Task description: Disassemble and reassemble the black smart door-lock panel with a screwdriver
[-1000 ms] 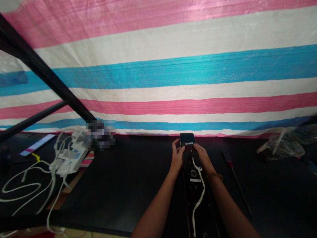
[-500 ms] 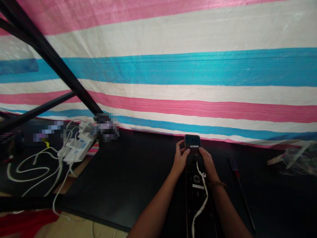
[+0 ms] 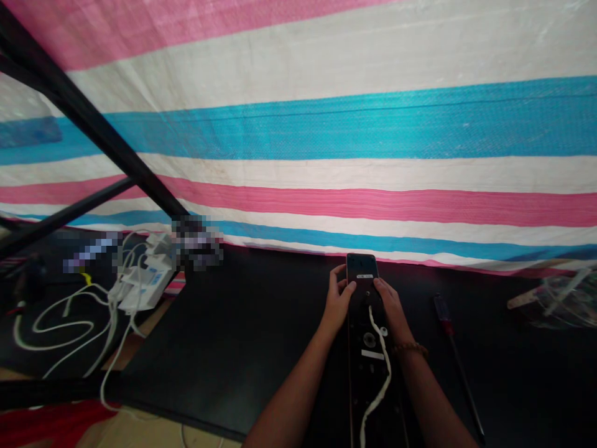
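Where the view ends at the bottom, a long dark panel runs out of sight between the person's forearms, its far end pointing straight ahead over the black table. Along its upper face winds a whitish cable, bending past a plain white strip and a round fitting. Both hands have hold of the panel near its far end, partly closed on opposite edges — the left hand with its thumb on the near face and fingers along the side, the right hand with its thumb at the right edge (its other fingers are mostly hidden, so their curl cannot be told). A beaded bracelet circles the right wrist. Between the hands, the tip of the panel is glossy and bears a small white label.

Right of the right hand, just apart from it, lies a screwdriver, handle away from the person. Clear plastic sits farther right. Well to the left, white cords tangle around white plugs. Behind everything hangs a striped sheet — pink, white and blue — with a black pole slanting across it.
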A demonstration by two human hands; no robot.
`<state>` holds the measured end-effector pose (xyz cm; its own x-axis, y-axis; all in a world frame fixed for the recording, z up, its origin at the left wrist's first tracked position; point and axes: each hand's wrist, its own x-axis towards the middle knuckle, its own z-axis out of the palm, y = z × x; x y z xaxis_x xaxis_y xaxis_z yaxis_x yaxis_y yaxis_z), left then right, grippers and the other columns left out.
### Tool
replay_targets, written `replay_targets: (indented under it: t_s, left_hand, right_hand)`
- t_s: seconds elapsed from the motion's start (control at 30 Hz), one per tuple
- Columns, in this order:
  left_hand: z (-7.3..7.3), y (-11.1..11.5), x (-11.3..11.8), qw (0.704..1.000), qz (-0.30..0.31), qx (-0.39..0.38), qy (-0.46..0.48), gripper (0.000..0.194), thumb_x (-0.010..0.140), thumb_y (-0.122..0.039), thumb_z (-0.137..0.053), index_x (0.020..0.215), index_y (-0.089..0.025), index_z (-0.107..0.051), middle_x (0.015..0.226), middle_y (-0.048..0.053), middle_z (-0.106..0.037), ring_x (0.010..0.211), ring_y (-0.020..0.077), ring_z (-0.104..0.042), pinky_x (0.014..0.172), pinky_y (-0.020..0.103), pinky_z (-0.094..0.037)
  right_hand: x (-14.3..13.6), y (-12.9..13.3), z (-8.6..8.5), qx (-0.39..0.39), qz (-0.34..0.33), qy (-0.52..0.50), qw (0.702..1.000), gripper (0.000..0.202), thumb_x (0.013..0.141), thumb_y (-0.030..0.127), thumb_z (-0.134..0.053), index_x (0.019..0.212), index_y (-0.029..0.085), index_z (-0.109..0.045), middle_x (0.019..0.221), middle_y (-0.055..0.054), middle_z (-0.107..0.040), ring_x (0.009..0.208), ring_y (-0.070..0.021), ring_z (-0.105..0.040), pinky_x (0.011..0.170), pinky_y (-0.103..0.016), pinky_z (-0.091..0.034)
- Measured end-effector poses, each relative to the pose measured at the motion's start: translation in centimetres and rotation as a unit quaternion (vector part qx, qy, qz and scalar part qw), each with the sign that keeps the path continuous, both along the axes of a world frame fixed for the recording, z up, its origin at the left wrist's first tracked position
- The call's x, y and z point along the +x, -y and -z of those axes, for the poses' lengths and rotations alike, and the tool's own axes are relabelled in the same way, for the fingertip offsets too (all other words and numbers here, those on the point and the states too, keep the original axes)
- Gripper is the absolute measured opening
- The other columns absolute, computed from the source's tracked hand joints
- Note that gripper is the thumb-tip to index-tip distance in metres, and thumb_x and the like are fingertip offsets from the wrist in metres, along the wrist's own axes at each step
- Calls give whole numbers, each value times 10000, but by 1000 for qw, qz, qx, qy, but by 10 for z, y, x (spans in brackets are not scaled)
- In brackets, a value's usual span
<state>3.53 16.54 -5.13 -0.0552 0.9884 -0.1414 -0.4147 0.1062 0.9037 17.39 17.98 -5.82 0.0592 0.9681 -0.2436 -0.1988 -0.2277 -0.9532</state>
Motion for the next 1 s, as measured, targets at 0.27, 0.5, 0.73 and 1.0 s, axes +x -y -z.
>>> replay_targets:
  t_s: [0.27, 0.5, 0.73, 1.0]
  left_hand:
    - [3, 2, 0, 1000, 3, 12, 12, 587, 804, -399, -714, 1313, -254, -462, 911, 30, -699, 727, 177, -664, 671, 292, -506]
    - [8, -1, 1, 999, -5, 29, 15, 590, 802, -380, -716, 1314, -233, -462, 900, 37, -715, 730, 184, -675, 668, 288, -506]
    - [9, -1, -1, 998, -15, 37, -40, 542, 837, -372, -688, 1327, -239, -500, 873, 35, -721, 706, 187, -676, 649, 298, -525]
    - [-5, 2, -26, 961, -177, 75, -199, 284, 888, -363, -634, 1101, -185, -692, 1040, 115, -747, 955, 232, -718, 875, 360, -557]
  right_hand:
    - [-1, 0, -2, 20, -7, 9, 1000, 473, 701, 657, -731, 842, 205, -721, 778, -29, -743, 721, -238, -660, 642, -322, -509]
    - [0, 0, -3, 38, 1, 34, 999, 469, 710, 655, -718, 830, 203, -719, 756, -17, -725, 708, -223, -644, 646, -318, -509]
    - [0, -1, -3, 44, -8, -2, 999, 489, 664, 661, -771, 791, 193, -706, 706, -8, -706, 627, -192, -606, 593, -303, -486]
    - [0, 2, -8, 38, -15, 26, 999, 550, 667, 703, -753, 840, 181, -757, 784, -42, -758, 734, -238, -671, 662, -324, -514]
